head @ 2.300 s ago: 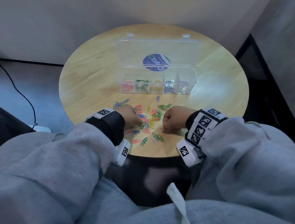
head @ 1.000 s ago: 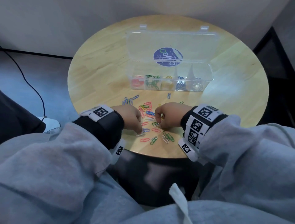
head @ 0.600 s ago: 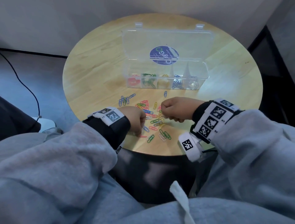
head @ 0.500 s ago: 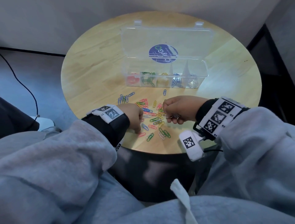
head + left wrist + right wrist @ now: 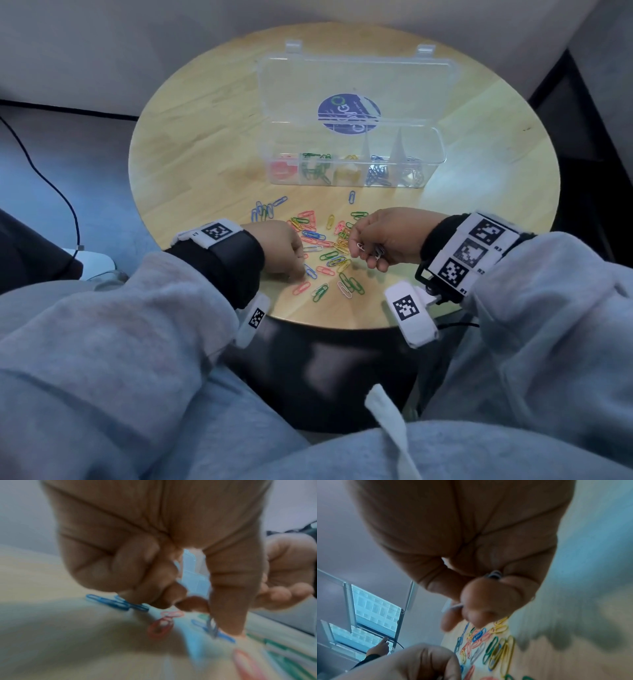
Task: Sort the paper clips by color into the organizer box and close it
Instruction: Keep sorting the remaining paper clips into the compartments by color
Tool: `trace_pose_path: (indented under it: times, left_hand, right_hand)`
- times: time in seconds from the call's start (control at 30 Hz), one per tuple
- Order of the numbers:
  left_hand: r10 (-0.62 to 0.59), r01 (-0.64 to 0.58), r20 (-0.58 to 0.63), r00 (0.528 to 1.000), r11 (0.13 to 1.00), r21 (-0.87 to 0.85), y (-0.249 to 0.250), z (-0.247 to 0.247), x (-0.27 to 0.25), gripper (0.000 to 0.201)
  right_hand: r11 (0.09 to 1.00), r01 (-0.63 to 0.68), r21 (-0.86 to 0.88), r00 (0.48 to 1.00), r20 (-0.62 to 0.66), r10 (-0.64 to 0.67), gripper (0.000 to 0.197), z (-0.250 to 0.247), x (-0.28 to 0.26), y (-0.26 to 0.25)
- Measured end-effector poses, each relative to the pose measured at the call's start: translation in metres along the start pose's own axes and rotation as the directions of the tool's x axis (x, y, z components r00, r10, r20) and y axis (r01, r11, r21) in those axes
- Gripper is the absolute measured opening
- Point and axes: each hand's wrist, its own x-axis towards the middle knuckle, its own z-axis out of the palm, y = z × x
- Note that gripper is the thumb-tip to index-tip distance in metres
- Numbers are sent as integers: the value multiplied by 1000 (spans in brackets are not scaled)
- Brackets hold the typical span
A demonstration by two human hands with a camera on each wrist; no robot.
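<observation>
Dozens of loose paper clips (image 5: 325,250) lie scattered on the near part of the round wooden bench (image 5: 191,161), btwn the two hands; more sit already sorted in the organizer box (image 5: 352,164) further back, centre-right. Box is clear plastic w/ five compartments in a row: red, green, yellow, blue, silver from left to right. Lid is open, lying flat behind it, blue round sticker on it.

Right hand (image 5: 390,236) is lifted just above the pile, fingers curled, pinching a few silver clips (image 5: 368,250); wrist view shows one held btwn thumb and forefinger. Left hand (image 5: 282,250) is down on the bench at the pile's left edge, fingers curled; left wrist view shows a fingertip (image 5: 229,623) on a greyish clip (image 5: 212,630), but too blurred to tell if it's gripped or just pressed.

Handling, as a judgement: clips are thin bent wire, some w/ coloured coating, v. light, stiff, slick on smooth wood. They lie flat, so prob best slid to an edge or tipped up w/ a nail, then pinched across the long loops. Overlapping ones may hook together and drag a wrong colour along. Box walls look thin and light; it may skid if bumped.
</observation>
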Motion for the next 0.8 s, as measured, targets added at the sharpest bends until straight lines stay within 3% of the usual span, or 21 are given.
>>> trace_pose_path:
  times: [0.1, 0.2, 0.33, 0.43, 0.53, 0.6, 0.67, 0.73, 0.8]
  left_hand:
    - [69, -59, 32, 997, 965, -255, 1, -4, -1, 18]
    - [99, -66, 23, 995, 801, -595, 5, -6, -2, 32]
    - [84, -36, 19, 996, 610, -792, 6, -10, -3, 37]
    - [50, 36, 71, 996, 513, -858, 6, -12, -6, 16]
    - [31, 68, 108, 994, 598, -798, 6, -11, -4, 21]
    - [44, 30, 99, 994, 766, -642, 8, -7, -3, 25]
    - [78, -37, 90, 993, 921, -388, 13, 0, -4, 17]
    - [73, -64, 55, 996, 986, -153, 19, 5, -8, 6]
    - [63, -63, 37, 997, 998, -17, 25, 9, -11, 15]
  right_hand:
    - [998, -17, -54, 997, 76, 21, 33, 5, 0, 1]
    - [981, 11, -196, 993, 117, 13, 22, 9, -2, 1]
    - [811, 81, -580, 996, 65, -54, 16, 17, -4, -2]
    - [701, 82, -708, 995, 21, -96, 14, 29, -5, -4]
    - [661, 75, -747, 994, 3, -109, 20, 35, -1, -2]
    - [623, 53, -780, 994, -19, -108, 25, 37, 1, -1]
    - [594, 42, -803, 993, -32, -112, 25, 38, 4, 0]
    - [577, 39, -816, 991, -42, -126, 22, 38, 5, -1]
    - [563, 33, -826, 989, -54, -138, 16, 36, 5, -2]
